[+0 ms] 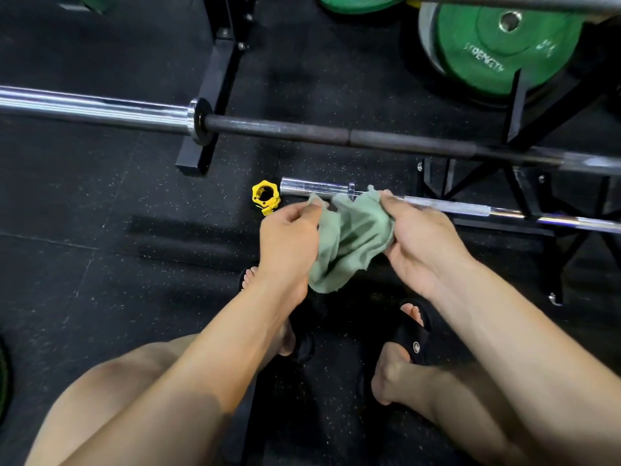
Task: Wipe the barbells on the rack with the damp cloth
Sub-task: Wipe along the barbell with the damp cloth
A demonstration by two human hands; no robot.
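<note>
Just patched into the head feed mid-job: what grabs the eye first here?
Centre frame, the left hand and right hand pinch a crumpled green cloth between them, just in front of the lowest barbell. A yellow collar lies on the black floor by that bar's end. Above, a longer barbell crosses the whole view, with green plates upper right.

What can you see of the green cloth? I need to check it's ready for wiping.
The cloth is pale green, soft woven fabric with frayed edges, crumpled and bunched rather than folded. It hangs in the air between the hands: the left hand pinches its upper left edge, the right hand grips its right side. Its lower corner droops toward the feet. It sits just in front of the lower chrome barbell; whether it touches the bar, or is damp, cannot be told.
</note>
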